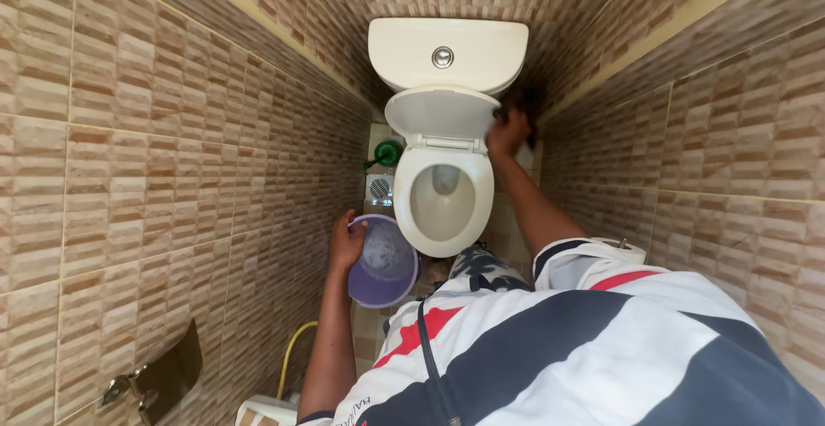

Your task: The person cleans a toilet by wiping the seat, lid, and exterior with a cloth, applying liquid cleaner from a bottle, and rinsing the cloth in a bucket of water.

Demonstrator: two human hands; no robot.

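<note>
A white toilet (447, 194) stands against the far wall, its lid (440, 112) raised against the cistern (447, 52). My right hand (507, 131) reaches to the right edge of the raised lid and grips something dark there; what it is cannot be made out. My left hand (345, 241) holds the rim of a purple bucket (384, 264) of foamy water on the floor left of the bowl.
Brown tiled walls close in on both sides. A green toilet brush holder (387, 153) and a white floor vent (379, 188) sit left of the toilet. A yellow hose (292, 353) and a metal paper holder (159, 379) are at lower left.
</note>
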